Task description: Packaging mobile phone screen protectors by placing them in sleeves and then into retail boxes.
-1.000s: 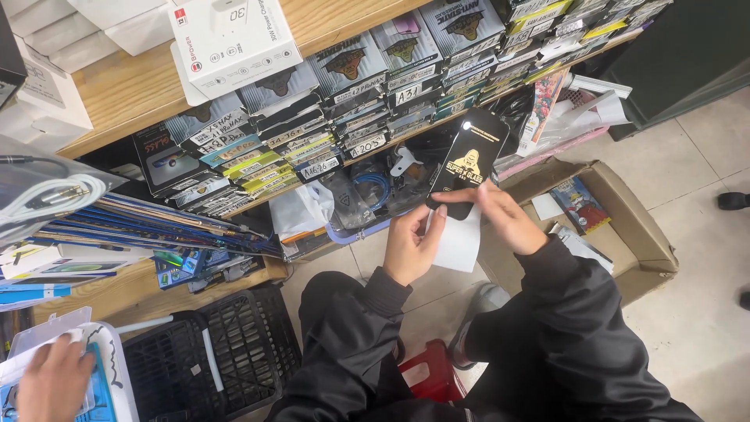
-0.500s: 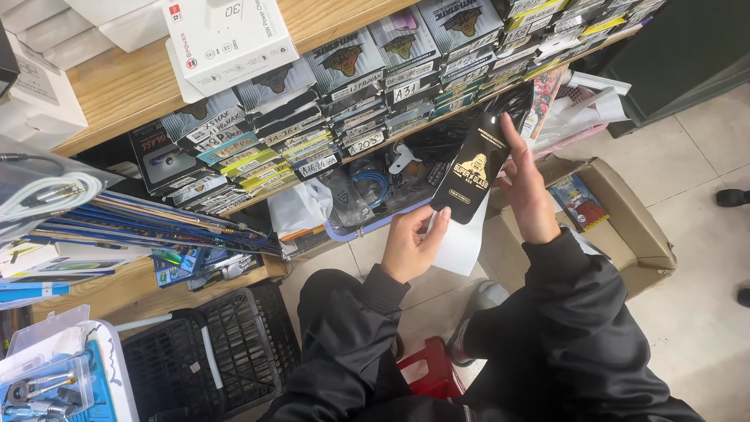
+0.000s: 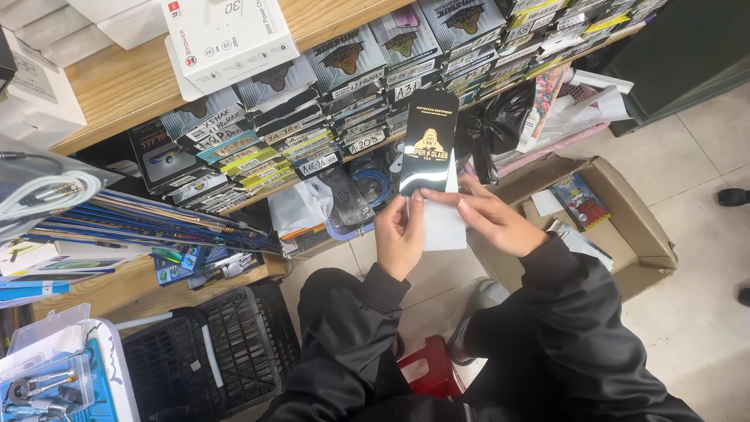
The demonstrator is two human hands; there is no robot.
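Observation:
A slim black packet (image 3: 427, 141) with a gold animal picture stands upright in front of the shelf. Behind and below it is a white sheet (image 3: 444, 227). My left hand (image 3: 400, 234) pinches the packet's lower edge together with the sheet. My right hand (image 3: 491, 217) comes in from the right, its fingertips on the sheet and the packet's bottom corner. Both sleeves are black. I am seated low, knees toward the shelf.
A wooden shelf (image 3: 125, 86) carries rows of labelled packets (image 3: 328, 117) and a white box (image 3: 226, 35). An open cardboard box (image 3: 617, 211) lies on the tiled floor at right. A black crate (image 3: 211, 355), a red stool (image 3: 426, 375) and a tool tray (image 3: 47, 387) are nearby.
The black packet has moved left and turned upright. My right hand dropped from the packet's upper edge to its bottom corner. Another person's hand at bottom left is gone.

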